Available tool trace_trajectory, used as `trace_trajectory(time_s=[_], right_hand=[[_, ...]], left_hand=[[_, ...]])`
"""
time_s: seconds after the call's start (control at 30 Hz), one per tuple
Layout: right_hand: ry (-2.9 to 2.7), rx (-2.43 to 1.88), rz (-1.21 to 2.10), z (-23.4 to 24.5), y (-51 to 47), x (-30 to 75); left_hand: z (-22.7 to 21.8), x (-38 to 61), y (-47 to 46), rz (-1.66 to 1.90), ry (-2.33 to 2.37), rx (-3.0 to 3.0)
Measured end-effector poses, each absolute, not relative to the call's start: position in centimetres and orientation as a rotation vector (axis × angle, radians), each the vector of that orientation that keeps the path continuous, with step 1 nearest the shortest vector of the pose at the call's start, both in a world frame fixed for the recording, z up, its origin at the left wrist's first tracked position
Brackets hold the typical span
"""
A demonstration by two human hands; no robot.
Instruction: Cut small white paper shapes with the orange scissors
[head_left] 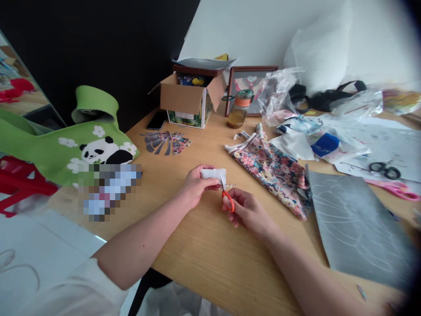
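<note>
My left hand pinches a small whitish piece, paper or cloth, I cannot tell which, above the wooden table. In my right hand is a pair of small scissors with orange handles. Their blades meet the right end of the whitish piece. Just right of my hands lies a floral cloth with a pale edge. Left and farther back, a fan-shaped arrangement of cut floral and grey pieces lies flat.
Behind stand an open cardboard box, a bottle and a picture frame. A green panda bag sits left, beyond a phone. At right are a grey drawn sheet, black scissors and pink scissors.
</note>
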State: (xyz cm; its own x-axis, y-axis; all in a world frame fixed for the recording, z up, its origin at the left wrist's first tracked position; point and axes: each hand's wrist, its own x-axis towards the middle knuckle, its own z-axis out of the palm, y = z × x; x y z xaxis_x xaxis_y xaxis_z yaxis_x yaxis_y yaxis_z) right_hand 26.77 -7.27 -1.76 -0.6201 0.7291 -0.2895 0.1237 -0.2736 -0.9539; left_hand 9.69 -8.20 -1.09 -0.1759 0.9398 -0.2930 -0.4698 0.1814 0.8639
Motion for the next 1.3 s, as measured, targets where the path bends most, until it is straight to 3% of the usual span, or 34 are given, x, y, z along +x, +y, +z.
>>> trace_trajectory(time_s=[1.3], right_hand=[[-1.562, -1.035, 1.965, -2.06, -7.24, 26.85]], left_hand=[[-1.15, 9.48, -8.10, 1.351, 1.148, 0.610]])
